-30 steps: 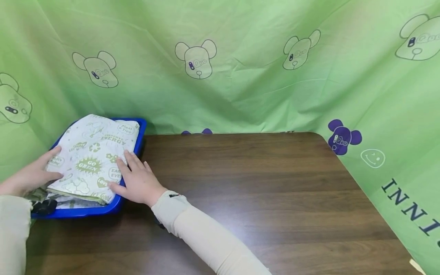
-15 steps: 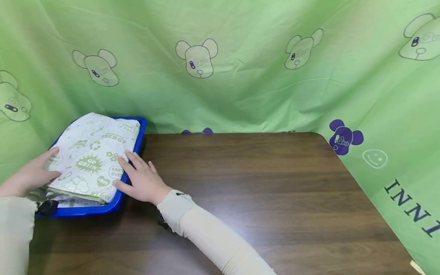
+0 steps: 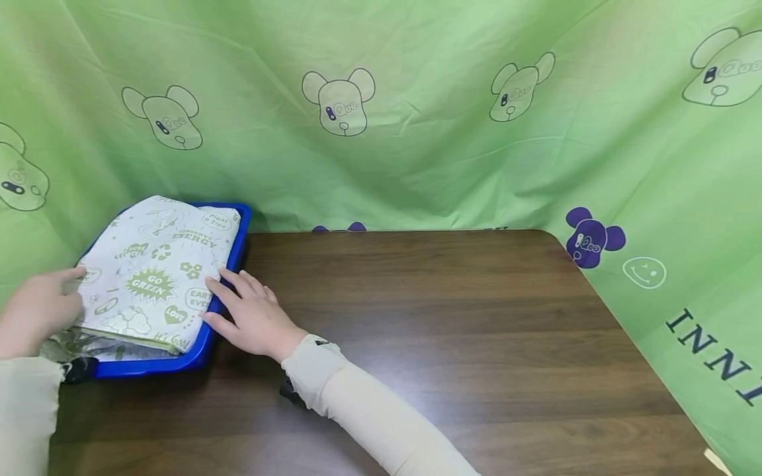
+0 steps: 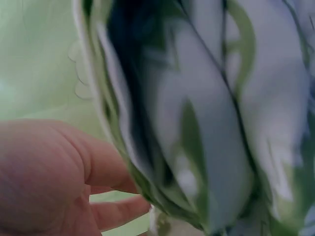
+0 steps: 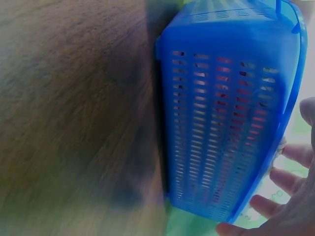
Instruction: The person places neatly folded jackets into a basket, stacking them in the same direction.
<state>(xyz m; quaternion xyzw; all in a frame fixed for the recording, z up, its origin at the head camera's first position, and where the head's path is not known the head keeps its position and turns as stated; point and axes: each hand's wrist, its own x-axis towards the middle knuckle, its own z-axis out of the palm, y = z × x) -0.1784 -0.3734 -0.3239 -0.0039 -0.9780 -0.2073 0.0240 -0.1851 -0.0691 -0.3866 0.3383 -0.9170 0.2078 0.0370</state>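
A folded white cloth point(image 3: 169, 261) with green slogans and drawings lies on top of a blue basket point(image 3: 202, 347) at the left of the table. My left hand point(image 3: 40, 312) is at the cloth's left edge, fingertips touching it. In the left wrist view its fingers reach the folded layers point(image 4: 206, 128), and part of the hand lies behind them. My right hand point(image 3: 258, 322) spreads its fingers over the basket's right rim, fingertips on the cloth's edge. The right wrist view shows the slotted basket wall point(image 5: 221, 123); reddish and pale contents show through the slots.
More crumpled green-and-white fabric point(image 3: 89, 344) shows under the cloth at the basket's front. A brown wooden table point(image 3: 446, 330) extends to the right. Green curtain point(image 3: 417, 132) with bear-like mouse drawings hangs behind and along both sides.
My left hand has drawn back slightly left and down, its fingers less far over the cloth. The right hand has slid a little right toward the basket rim.
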